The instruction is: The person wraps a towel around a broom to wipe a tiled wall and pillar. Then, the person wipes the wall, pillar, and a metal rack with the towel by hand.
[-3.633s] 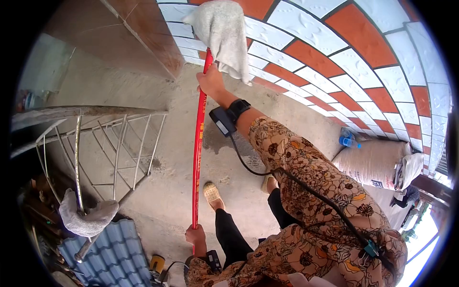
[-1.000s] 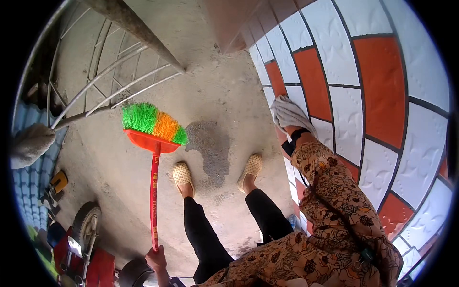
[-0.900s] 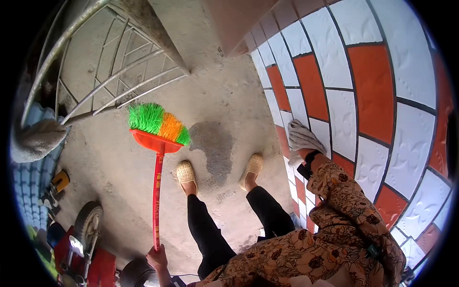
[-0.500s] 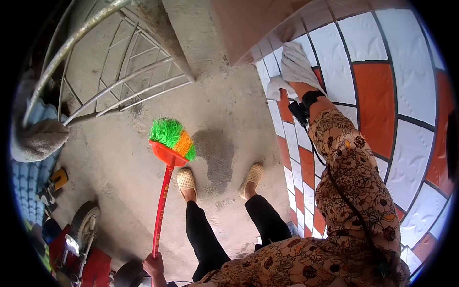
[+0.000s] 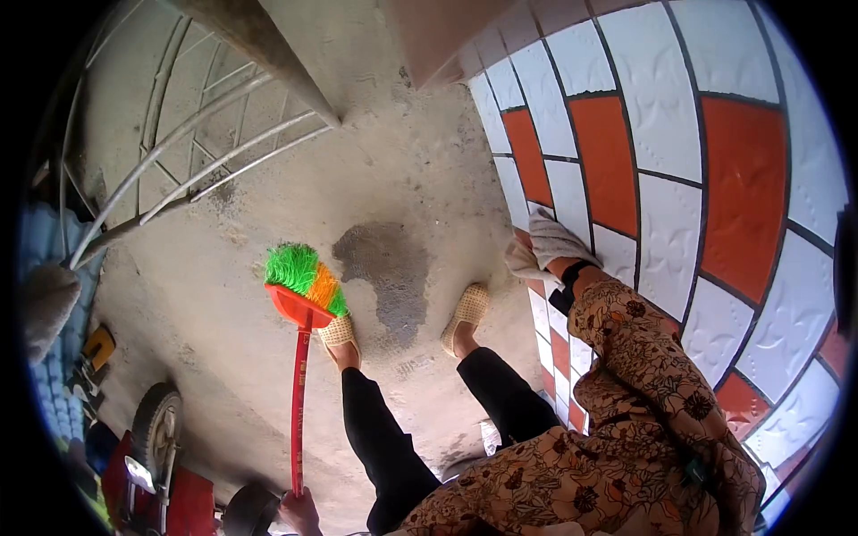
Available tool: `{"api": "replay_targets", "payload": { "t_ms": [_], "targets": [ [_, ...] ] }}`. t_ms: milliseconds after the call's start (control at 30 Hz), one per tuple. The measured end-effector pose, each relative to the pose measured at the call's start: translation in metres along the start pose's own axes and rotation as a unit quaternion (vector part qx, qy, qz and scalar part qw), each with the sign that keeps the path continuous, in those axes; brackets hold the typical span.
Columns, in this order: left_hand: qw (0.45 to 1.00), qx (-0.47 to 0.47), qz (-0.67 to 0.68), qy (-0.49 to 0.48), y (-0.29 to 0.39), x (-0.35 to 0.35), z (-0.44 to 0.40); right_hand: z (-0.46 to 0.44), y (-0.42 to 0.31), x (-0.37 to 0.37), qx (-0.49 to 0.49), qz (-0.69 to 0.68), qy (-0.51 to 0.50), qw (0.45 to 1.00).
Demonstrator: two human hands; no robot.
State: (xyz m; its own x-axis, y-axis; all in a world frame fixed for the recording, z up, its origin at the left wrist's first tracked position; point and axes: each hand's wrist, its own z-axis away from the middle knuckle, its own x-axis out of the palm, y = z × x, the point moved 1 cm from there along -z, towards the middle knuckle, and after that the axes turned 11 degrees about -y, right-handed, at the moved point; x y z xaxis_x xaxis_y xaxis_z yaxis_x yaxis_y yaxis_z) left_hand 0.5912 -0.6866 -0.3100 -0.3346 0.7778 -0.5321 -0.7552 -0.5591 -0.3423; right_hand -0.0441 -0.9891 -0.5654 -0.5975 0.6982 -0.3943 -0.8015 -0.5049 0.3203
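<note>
At the bottom, my left hand (image 5: 300,513) is wrapped round the red handle of a broom (image 5: 300,393). Its red head with green and orange bristles (image 5: 304,271) points away from me, in front of my left shoe. On the right, my right hand (image 5: 561,265) presses a grey cloth (image 5: 556,238) against the tiled wall (image 5: 661,223). The cloth covers most of that hand, so its fingers are hidden. White and red-brown tiles with dark joints make up the wall.
A metal gate-like frame (image 5: 192,192) stands at upper left, and another grey cloth (image 5: 51,308) hangs at its end. A wheel (image 5: 157,429) and red machine parts lie lower left. A dark wet patch (image 5: 384,268) marks the concrete floor before my feet.
My right hand and the grey cloth have moved down the wall, closer to my body. The view has shifted slightly; my left hand still holds the broom.
</note>
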Motion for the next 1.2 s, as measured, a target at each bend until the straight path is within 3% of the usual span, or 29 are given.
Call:
{"api": "replay_targets", "payload": {
  "t_ms": [133,200,333,433,500,533,567,600,667,700,800,833,867,933,1000,1033,1100,1167,1200],
  "targets": [
    [0.998,0.055,0.004,0.027,-0.012,-0.036,0.007,0.113,0.015,-0.006,0.012,-0.059,-0.074,0.995],
    [0.999,0.046,-0.021,0.017,-0.018,-0.052,0.01,0.176,0.023,-0.025,0.025,-0.104,-0.098,0.989],
    [0.993,0.118,-0.015,0.017,-0.029,-0.085,0.018,0.321,0.045,-0.079,0.071,-0.213,-0.127,0.966],
    [0.986,0.147,-0.079,-0.029,-0.017,-0.133,0.026,0.453,0.056,-0.115,0.14,-0.332,-0.14,0.922],
    [0.969,0.222,-0.107,-0.003,-0.018,-0.16,0.021,0.533,0.054,-0.119,0.195,-0.423,-0.146,0.872],
    [0.958,0.258,-0.128,0.011,-0.012,-0.17,0.019,0.567,0.052,-0.108,0.22,-0.464,-0.151,0.844],
    [0.95,0.276,-0.143,0.012,-0.011,-0.185,0.024,0.584,0.043,-0.063,0.304,-0.491,-0.034,0.816],
    [0.942,0.297,-0.159,0.012,0.001,-0.196,0.027,0.597,0.037,-0.016,0.243,-0.412,-0.165,0.863],
    [0.93,0.272,-0.239,0.054,0.051,-0.162,0.166,0.594,0.053,0.076,0.205,-0.573,-0.178,0.774],
    [0.916,0.29,-0.27,0.062,0.064,-0.152,0.186,0.639,0.039,0.073,0.187,-0.632,-0.175,0.731],
    [0.852,0.394,-0.342,0.037,0.111,-0.132,0.198,0.676,-0.052,0.141,0.148,-0.825,-0.129,0.53],
    [0.831,0.426,-0.356,0.026,0.131,-0.118,0.198,0.67,-0.089,0.176,0.174,-0.839,-0.123,0.501],
    [0.824,0.435,-0.362,0.03,0.143,-0.083,0.224,0.633,-0.098,0.251,0.097,-0.834,-0.035,0.543],
    [0.782,0.497,-0.376,-0.011,0.199,-0.057,0.227,0.612,-0.157,0.297,0.03,-0.822,0.108,0.559],
    [0.735,0.553,-0.388,-0.057,0.248,-0.021,0.243,0.669,-0.195,0.28,0.039,-0.793,0.11,0.598],
    [0.712,0.578,-0.388,-0.09,0.275,-0.004,0.249,0.67,-0.213,0.277,0.068,-0.798,0.11,0.589],
    [0.682,0.621,-0.353,-0.159,0.32,0.042,0.273,0.64,-0.214,0.304,-0.009,-0.916,0.292,0.276],
    [0.641,0.651,-0.304,-0.272,0.351,0.077,0.302,0.636,-0.23,0.288,-0.068,-0.922,0.381,-0.005],
    [0.618,0.657,-0.272,-0.334,0.356,0.104,0.328,0.644,-0.224,0.277,-0.1,-0.917,0.376,-0.089]
  ]
}}
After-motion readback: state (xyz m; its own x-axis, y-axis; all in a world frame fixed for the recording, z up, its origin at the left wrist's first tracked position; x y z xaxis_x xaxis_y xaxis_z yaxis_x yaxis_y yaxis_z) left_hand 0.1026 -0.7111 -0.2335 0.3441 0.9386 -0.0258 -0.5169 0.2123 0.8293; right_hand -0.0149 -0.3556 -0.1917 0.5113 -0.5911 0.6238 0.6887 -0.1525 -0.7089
